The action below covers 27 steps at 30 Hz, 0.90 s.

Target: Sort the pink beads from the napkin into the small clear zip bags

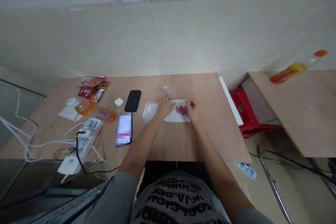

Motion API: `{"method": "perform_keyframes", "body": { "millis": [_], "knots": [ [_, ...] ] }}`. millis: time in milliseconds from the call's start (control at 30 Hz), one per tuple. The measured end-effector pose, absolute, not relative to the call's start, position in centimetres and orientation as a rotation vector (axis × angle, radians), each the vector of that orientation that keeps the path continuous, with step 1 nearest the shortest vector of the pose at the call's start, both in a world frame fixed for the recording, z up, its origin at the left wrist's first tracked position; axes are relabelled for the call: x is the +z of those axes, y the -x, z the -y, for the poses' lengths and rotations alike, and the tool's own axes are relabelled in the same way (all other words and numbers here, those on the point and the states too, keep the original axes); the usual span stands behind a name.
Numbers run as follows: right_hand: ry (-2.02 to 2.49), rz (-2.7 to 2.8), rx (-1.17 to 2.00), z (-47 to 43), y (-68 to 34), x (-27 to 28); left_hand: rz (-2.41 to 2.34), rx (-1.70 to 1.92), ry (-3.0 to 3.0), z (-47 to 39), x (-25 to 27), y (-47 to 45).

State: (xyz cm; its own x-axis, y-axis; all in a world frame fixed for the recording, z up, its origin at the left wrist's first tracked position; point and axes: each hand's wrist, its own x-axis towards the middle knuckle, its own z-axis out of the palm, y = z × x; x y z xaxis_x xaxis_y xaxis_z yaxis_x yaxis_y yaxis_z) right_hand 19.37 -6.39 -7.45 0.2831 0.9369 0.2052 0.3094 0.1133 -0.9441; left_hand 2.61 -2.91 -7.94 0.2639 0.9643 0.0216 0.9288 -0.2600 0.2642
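A white sheet, paper or tissue by its look, lies on the wooden table with a cluster of small pinkish-red beads on it. My left hand is at the sheet's left edge, fingers stretched out and thumb apart, close to a small clear plastic bag. At the opposite edge, my right hand grips the sheet's side, its thumb over the border. Small dark red pieces show against the right fingers; their kind is unclear. Left of my left hand is another clear plastic bag.
A black phone, a lit phone and a white earbud case lie to the left. Beyond them are an orange drink bottle, snack packets and a power strip with cables. A red stool stands right.
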Motion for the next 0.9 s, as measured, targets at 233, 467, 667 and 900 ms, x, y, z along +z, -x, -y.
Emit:
{"method": "perform_keyframes", "body": {
  "millis": [233,467,667,900],
  "knots": [
    [1.312,0.732,0.659,9.6,-20.5,-7.3,-1.8,0.288,-2.329,3.1,-7.5,-3.0],
    [1.33,0.669,0.709,11.1,-21.1,-7.9,-1.798,0.364,-2.348,3.2,-7.3,-2.8],
    [1.318,0.671,0.779,11.7,-20.5,-7.8,-1.699,0.364,-2.367,3.0,-7.0,-2.8],
    [1.315,0.669,0.791,12.3,-20.5,-7.5,-1.672,0.48,-2.343,3.3,-5.8,-3.3]
  ]
}}
